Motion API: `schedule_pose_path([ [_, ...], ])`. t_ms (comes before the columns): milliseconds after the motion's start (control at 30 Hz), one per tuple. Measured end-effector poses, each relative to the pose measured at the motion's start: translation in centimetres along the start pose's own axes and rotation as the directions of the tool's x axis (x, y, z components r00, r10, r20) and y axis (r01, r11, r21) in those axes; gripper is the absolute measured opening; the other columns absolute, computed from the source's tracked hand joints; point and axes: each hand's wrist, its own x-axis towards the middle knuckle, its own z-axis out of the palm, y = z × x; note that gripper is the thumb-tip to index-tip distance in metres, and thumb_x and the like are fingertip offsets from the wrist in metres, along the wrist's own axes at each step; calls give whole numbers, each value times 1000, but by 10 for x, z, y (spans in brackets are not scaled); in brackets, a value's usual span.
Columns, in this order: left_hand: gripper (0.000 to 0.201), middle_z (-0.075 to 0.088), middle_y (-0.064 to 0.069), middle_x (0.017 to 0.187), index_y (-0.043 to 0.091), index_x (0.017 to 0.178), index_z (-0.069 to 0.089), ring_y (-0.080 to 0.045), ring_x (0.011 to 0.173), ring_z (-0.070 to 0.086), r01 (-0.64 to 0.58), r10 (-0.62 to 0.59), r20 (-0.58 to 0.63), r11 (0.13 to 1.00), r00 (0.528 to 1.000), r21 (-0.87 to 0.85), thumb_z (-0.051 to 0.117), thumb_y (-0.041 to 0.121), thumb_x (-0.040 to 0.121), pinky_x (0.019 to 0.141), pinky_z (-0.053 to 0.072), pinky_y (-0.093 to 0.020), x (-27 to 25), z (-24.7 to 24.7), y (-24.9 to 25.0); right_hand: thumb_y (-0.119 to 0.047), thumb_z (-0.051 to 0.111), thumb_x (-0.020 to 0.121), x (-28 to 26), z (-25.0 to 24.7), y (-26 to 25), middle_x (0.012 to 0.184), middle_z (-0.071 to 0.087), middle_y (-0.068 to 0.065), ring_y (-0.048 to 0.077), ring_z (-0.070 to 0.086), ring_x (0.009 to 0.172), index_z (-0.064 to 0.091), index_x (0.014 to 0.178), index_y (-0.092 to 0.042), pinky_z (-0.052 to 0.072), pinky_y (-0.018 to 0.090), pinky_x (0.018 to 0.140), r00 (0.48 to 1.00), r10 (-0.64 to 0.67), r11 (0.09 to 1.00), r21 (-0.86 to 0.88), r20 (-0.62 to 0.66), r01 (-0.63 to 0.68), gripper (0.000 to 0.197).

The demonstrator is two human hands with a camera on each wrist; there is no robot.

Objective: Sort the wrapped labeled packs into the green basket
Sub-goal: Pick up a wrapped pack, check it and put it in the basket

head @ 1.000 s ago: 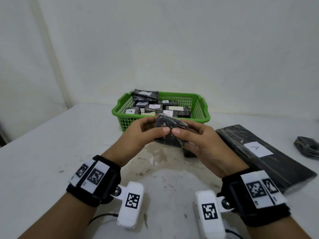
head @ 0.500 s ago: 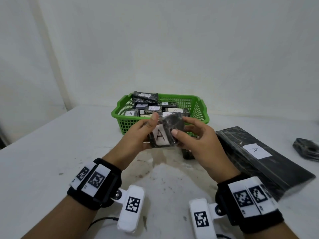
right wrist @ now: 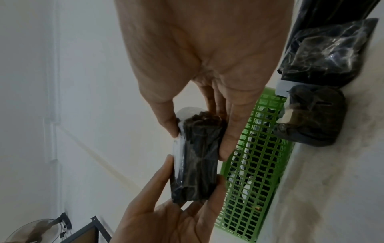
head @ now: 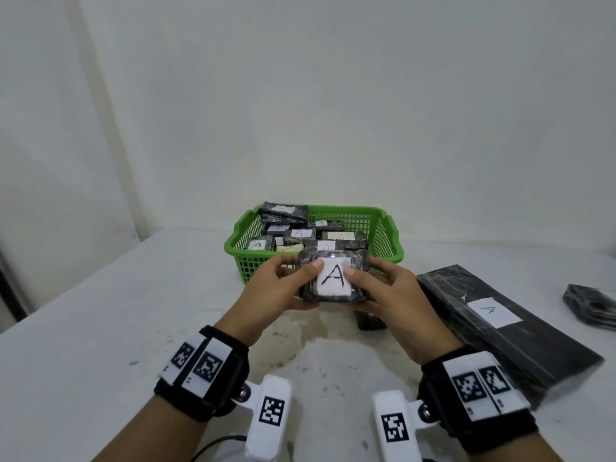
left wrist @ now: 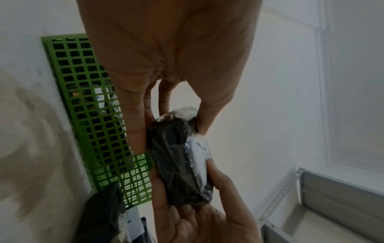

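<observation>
A small black wrapped pack [head: 334, 276] with a white label marked A faces me, held above the table just in front of the green basket [head: 388, 241]. My left hand [head: 283, 285] pinches its left side, thumb on the label. My right hand [head: 383, 291] pinches its right side, thumb on the label too. The left wrist view shows the pack [left wrist: 178, 164] edge-on between both hands, and the right wrist view shows the same pack [right wrist: 197, 157]. Several labeled packs lie inside the basket.
A long black wrapped slab [head: 500, 325] labeled A lies on the white table to the right. Another small dark pack [head: 370, 320] sits on the table under my right hand. A crumpled dark wrap [head: 590, 306] lies at the far right edge.
Both hands have turned the pack so its A label now faces up squarely. The pack sits slightly closer to the basket's front wall.
</observation>
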Motion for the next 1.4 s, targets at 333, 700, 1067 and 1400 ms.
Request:
schedule_pose_path([
  [333,38,75,2,98,16,103,74,-13,93,68,-103,147,-85,917,985,386,64,51,94,87,56,-39,67,-32,57,-18,73,95,60,-4,-39,118,75,20,31,75,105,69,118,4,65,39,80,995,101,989,115,-24,-98,33],
  [700,44,53,-21,143,4,137,58,-34,116,55,316,-183,-257,567,949,761,54,32,104,91,44,-34,213,-89,58,-26,78,91,201,-2,-44,96,71,15,25,68,72,67,116,4,53,32,54,961,232,942,-213,-150,-260,41],
  [1067,36,54,-23,144,-6,137,54,-33,134,53,130,-211,-95,161,973,978,37,3,107,105,41,-31,242,-96,46,-24,74,94,282,5,-6,87,62,11,25,61,78,65,97,-8,60,49,92,884,404,827,-321,-234,-462,19],
  [1400,36,55,-25,142,-10,134,55,-31,118,57,91,-226,-77,56,971,994,35,-1,106,105,43,-33,245,-93,43,-34,84,83,292,5,2,84,68,9,24,67,74,67,85,-9,62,39,74,903,300,801,-433,-307,-413,30],
])
